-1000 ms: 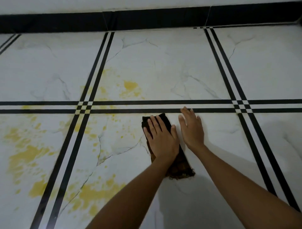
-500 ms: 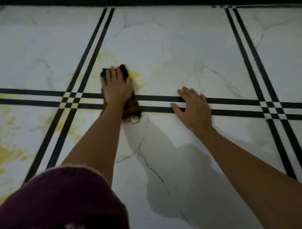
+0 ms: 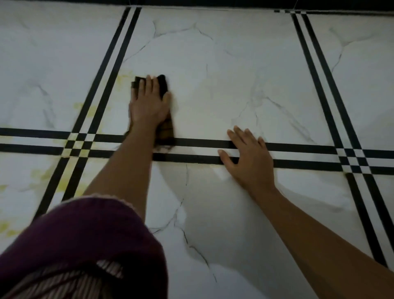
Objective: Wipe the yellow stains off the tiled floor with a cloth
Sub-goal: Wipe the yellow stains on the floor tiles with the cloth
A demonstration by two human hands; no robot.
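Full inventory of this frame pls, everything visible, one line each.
cloth: 1, dark brown-black, on the far tile under the left hand
yellow stains: several patches, pale yellow, left of the cloth, around the left stripe crossing
floor tiles: several, white marbled, fill the view
stripes: paired lines, black, between the tiles
skirting: 1 band, black, top edge
garment: 1, maroon, bottom left, striped fabric below it
left hand: 1, pressing flat on the cloth
right hand: 1, flat on the floor across the horizontal stripes
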